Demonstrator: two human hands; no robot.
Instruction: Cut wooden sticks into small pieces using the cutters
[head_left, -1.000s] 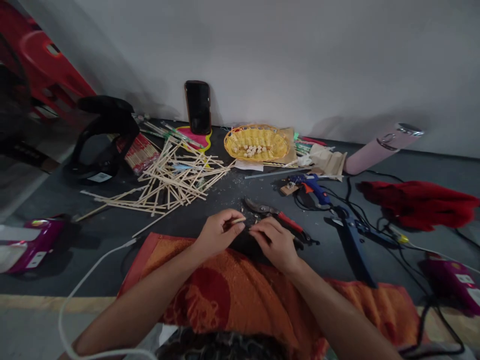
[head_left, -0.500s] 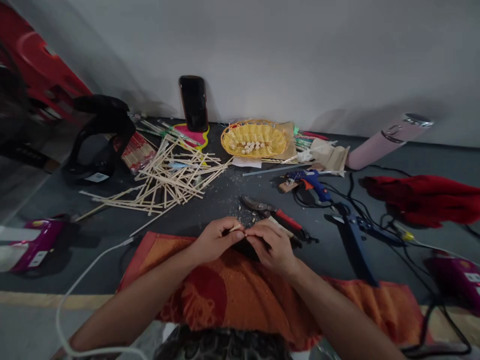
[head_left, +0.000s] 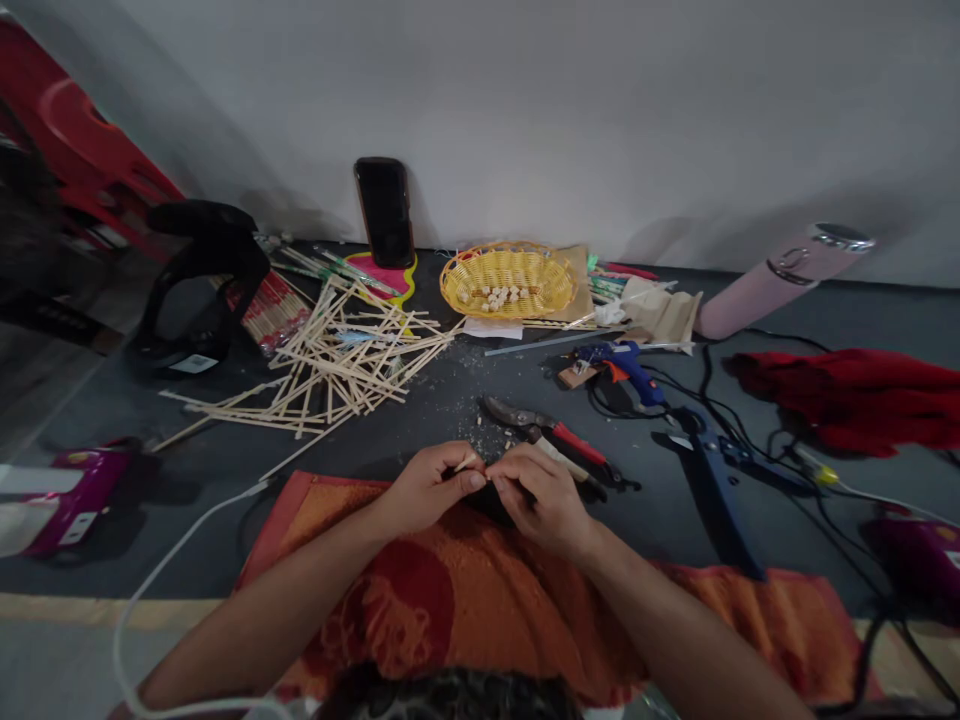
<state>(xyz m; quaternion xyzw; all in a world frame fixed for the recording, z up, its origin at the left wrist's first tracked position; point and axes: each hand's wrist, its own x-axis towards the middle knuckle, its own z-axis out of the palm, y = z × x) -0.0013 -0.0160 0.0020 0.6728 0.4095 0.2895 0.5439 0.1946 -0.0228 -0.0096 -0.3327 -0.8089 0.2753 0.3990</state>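
My left hand [head_left: 431,490] pinches a short pale wooden stick [head_left: 466,463] between thumb and fingers. Against its fingertips, my right hand [head_left: 546,500] is closed in a pinch; whatever lies between its fingers is too small to make out. Both hands are above the near edge of the dark table, over an orange towel [head_left: 510,590]. Just beyond them lie red-handled pruning shears [head_left: 566,440], with tiny pale offcuts [head_left: 487,435] beside the blades. A loose pile of thin wooden sticks [head_left: 337,360] spreads to the left.
At the back, a yellow woven basket [head_left: 510,262] holds small pale pieces, near a propped phone [head_left: 386,212]. To the right are a blue glue gun [head_left: 622,368], cables, a dark blue tool [head_left: 712,490], a pink bottle [head_left: 780,280] and a red cloth [head_left: 855,395].
The hands stay nearly in place, fingertips still together. The left hand's stick now tilts slightly differently, and the camera view has shifted a little.
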